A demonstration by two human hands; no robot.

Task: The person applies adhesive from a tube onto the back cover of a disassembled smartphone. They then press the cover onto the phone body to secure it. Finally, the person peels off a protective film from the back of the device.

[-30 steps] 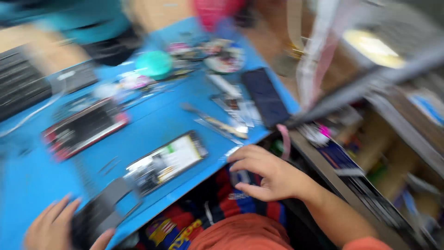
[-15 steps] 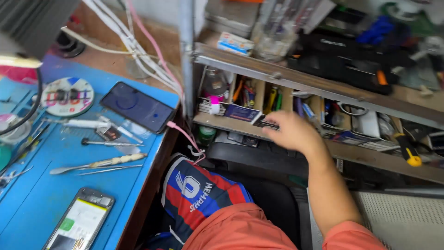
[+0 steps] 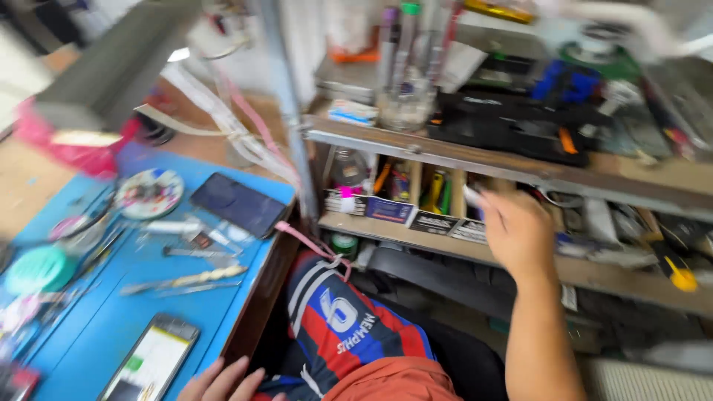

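Note:
My right hand (image 3: 520,232) reaches into a wooden shelf (image 3: 416,241) on my right, at a row of small bins holding coloured tool handles (image 3: 434,189). A small white thing (image 3: 471,195) shows at its fingertips, too blurred to tell whether it is held. My left hand (image 3: 223,382) lies at the bottom edge with its fingers apart, beside the corner of the blue work mat (image 3: 111,327). Nearest to it is a phone with a lit screen (image 3: 152,360), lying flat on the mat.
On the mat lie a dark phone (image 3: 238,204), metal tweezers (image 3: 182,281), a round dish of small parts (image 3: 148,193) and a teal round lid (image 3: 37,269). A pink cable (image 3: 312,245) hangs off the mat's corner. The upper shelf holds a clear jar (image 3: 405,104) and black tool cases.
The view has swung further right and up toward the shelf. My right hand has moved right along the lower shelf's bins. My left hand has come into view at the bottom.

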